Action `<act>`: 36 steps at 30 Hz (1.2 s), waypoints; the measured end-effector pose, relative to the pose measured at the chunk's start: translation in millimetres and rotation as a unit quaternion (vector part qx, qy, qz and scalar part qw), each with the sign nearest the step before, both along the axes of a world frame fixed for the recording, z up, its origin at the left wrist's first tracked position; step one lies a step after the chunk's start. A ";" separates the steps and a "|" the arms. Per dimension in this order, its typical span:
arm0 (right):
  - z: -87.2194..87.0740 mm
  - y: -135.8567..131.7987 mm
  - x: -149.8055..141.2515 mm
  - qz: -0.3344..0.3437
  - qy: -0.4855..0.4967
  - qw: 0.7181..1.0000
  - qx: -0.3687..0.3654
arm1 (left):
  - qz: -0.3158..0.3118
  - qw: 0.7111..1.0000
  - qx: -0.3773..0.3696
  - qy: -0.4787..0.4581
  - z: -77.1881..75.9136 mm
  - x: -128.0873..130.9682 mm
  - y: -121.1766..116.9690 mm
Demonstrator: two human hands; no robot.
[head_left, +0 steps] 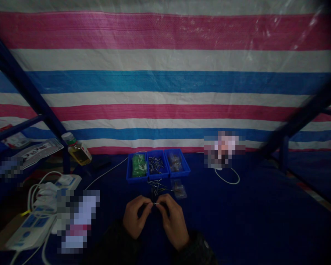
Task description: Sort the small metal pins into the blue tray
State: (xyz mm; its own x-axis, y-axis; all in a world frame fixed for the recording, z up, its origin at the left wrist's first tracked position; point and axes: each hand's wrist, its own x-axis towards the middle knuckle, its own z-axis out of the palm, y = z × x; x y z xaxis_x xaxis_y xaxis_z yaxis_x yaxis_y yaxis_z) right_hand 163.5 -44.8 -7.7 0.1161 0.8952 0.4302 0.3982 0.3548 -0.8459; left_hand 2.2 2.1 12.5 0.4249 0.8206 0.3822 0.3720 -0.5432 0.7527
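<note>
My left hand (136,216) and my right hand (173,221) meet low in the middle of the view over a dark blue table (251,213). Both pinch the ends of a small thin metal pin (155,203) between thumb and fingertips. Just beyond the hands lies a loose pile of similar metal pins (157,186). Behind that stand three small blue bins (157,165) in a row: the left holds green parts (138,164), the middle metal pins, the right small clear-bagged parts. A little clear bag (178,189) lies beside the pile.
A bottle of yellow liquid (77,148) stands at the back left. White power strips (41,209) with cables lie at the left edge. A white cable (227,176) loops at the back right. A striped tarp (165,81) hangs behind, with blue frame bars (24,84) on both sides.
</note>
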 end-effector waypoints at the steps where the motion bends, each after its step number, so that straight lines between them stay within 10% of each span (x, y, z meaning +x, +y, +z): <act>1: 0.1 0.0 0.2 -0.001 0.001 1.000 -0.003 | -0.001 1.000 0.001 0.000 -0.2 0.1 -0.1; 36: -3.1 -0.5 0.4 0.005 0.004 1.000 -0.027 | -0.004 1.000 0.014 0.002 -4.2 -1.6 0.6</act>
State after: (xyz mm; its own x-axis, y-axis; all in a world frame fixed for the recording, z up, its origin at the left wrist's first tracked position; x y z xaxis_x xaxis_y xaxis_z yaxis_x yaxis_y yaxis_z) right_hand 164.0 -45.4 -10.8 0.1108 0.9183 0.3800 0.3884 0.3119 -0.8671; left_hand 0.6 2.8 8.3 0.4334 0.8059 0.4034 0.3697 -0.5672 0.7359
